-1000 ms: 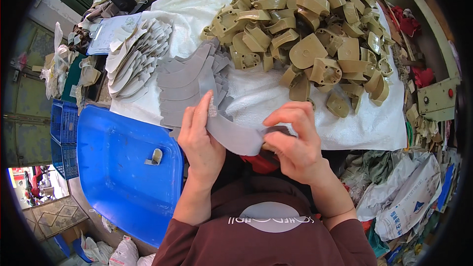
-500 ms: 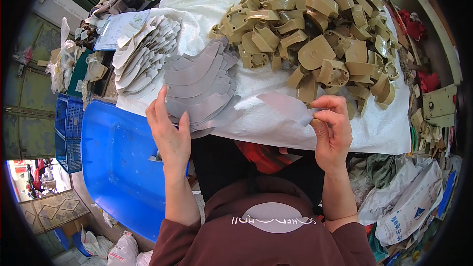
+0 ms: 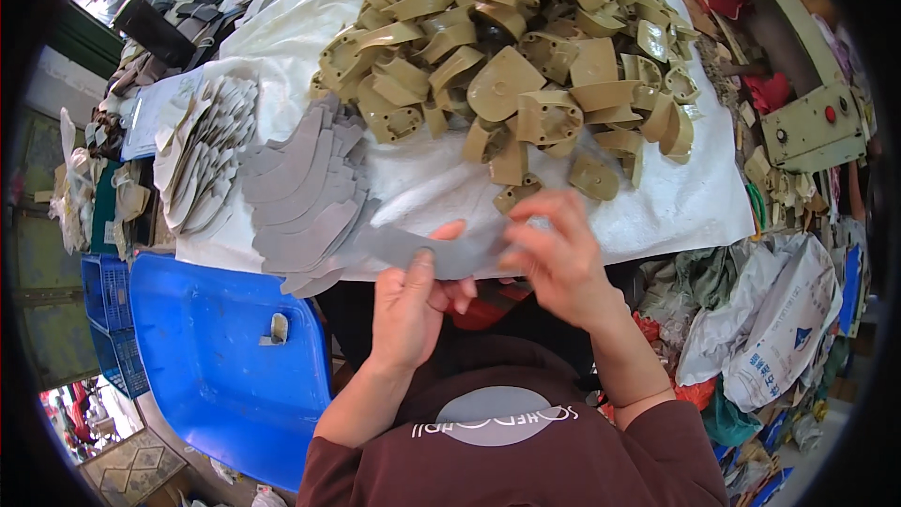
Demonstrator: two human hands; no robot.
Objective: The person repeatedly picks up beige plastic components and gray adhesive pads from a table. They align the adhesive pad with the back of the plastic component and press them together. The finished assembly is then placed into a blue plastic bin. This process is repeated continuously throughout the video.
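My left hand [image 3: 410,305] grips a thin grey curved cut piece [image 3: 441,257], thumb on top and fingers beneath. At the piece's right end is my right hand [image 3: 560,253], fingers curled in and pinching there; motion blurs the fingertips and that end. Left of the hands lies a fanned stack of similar grey curved pieces [image 3: 305,190]. Farther left is a paler stack of curved pieces [image 3: 202,155]. Beyond my hands rises a heap of glossy tan shoe heels [image 3: 507,84], a few of them loose at its near edge.
A white cloth [image 3: 676,211] covers the table. Below its left edge stands a blue tub [image 3: 221,394] holding a small tan object [image 3: 279,327]. Blue crates [image 3: 103,286] stand beside it. At right are a control box [image 3: 815,129] and white sacks [image 3: 765,324].
My left hand has left the grey stack and moved right to take hold of the piece. My right hand has come left with it. The view has shifted right, bringing the tub's small object into sight.
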